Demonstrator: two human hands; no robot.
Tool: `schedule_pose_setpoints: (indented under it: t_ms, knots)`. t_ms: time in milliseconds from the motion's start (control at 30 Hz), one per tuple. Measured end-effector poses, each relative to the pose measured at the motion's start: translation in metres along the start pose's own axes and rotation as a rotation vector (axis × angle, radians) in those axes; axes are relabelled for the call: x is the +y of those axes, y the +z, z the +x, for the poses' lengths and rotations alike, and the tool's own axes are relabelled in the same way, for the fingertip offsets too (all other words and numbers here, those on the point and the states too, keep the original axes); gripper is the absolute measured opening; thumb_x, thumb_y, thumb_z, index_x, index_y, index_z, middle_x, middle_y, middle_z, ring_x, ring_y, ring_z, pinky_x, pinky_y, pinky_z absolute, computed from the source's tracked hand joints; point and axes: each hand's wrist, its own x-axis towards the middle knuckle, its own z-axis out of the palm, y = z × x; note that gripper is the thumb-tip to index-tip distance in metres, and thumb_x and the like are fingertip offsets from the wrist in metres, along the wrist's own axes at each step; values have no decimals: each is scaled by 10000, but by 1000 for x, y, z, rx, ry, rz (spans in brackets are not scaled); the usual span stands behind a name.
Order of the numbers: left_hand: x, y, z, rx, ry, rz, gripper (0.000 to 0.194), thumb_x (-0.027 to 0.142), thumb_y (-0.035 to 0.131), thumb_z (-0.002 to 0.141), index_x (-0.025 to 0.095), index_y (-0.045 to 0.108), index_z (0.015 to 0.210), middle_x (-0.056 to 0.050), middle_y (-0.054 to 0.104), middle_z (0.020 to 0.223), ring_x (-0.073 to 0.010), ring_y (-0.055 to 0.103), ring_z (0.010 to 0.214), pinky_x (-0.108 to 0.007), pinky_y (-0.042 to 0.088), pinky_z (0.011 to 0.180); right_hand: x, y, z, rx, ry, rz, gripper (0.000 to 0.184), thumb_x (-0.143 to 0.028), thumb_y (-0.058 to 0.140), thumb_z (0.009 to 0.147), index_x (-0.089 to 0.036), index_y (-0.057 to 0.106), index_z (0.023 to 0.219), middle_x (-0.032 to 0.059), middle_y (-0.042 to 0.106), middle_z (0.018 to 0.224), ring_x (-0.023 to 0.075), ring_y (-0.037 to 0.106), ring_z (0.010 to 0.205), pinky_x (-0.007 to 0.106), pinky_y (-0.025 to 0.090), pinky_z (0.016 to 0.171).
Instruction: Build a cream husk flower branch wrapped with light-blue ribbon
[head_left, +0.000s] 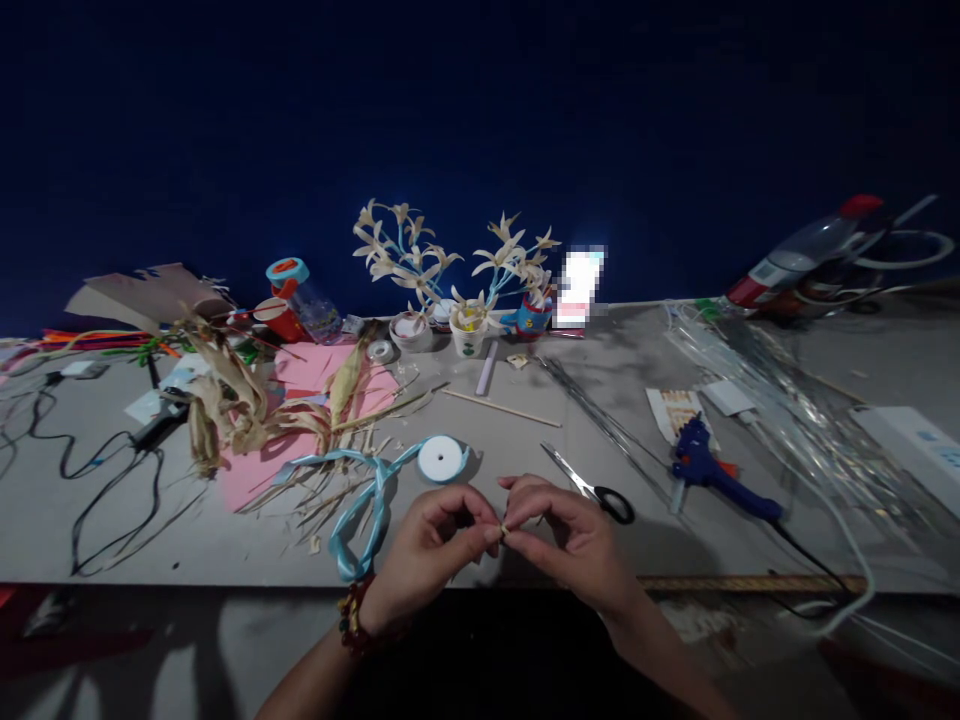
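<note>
My left hand (pixel 442 535) and my right hand (pixel 559 525) meet fingertip to fingertip over the table's front edge. Both are closed in a pinch on a small pale piece (pixel 503 531), mostly hidden by the fingers. Just beyond my left hand lies a white spool of light blue ribbon (pixel 440 459), its loose ribbon looped to the left. Black-handled scissors (pixel 592 487) rest beside my right hand, blades pointing away. Dried corn husks (pixel 240 400) and thin strips lie at the left on pink paper (pixel 255 480). Pale husk-like flowers (pixel 405 250) on blue stems stand at the back.
A blue glue gun (pixel 724 475) with a trailing cord lies at right, near bundled wires (pixel 607 420). A thin wooden stick (pixel 502 408) crosses the middle. A white cup (pixel 469 338) holds flowers. Further right are plastic bottles (pixel 802 255); black cables (pixel 75 440) run at left.
</note>
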Motion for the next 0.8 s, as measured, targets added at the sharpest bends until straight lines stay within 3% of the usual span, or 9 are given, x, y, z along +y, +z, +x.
schedule_pose_setpoints:
  t_ms: [467, 600, 800]
  knots:
    - [0, -3, 1, -65, -46, -11, 265, 372, 756, 834, 141, 651, 758, -18, 635, 670, -102, 548, 609, -204, 431, 565, -8, -2, 1, -20, -51, -126, 105, -184, 755, 839, -272, 719, 883, 15, 723, 805, 224, 669, 924, 491, 522, 985]
    - [-5, -6, 1, -109, -65, -54, 237, 342, 757, 841, 140, 654, 773, -18, 648, 675, -92, 541, 599, -198, 421, 571, -13, -4, 2, -55, -53, -147, 98, -183, 750, 843, -261, 719, 894, 28, 708, 803, 232, 674, 934, 425, 558, 878]
    - [-2, -7, -1, -121, -21, 7, 218, 337, 698, 892, 139, 667, 807, -18, 626, 719, -96, 531, 629, -214, 425, 611, -22, -3, 5, -46, -126, -262, 120, -129, 684, 843, -245, 685, 875, 25, 677, 779, 193, 662, 772, 315, 534, 687]
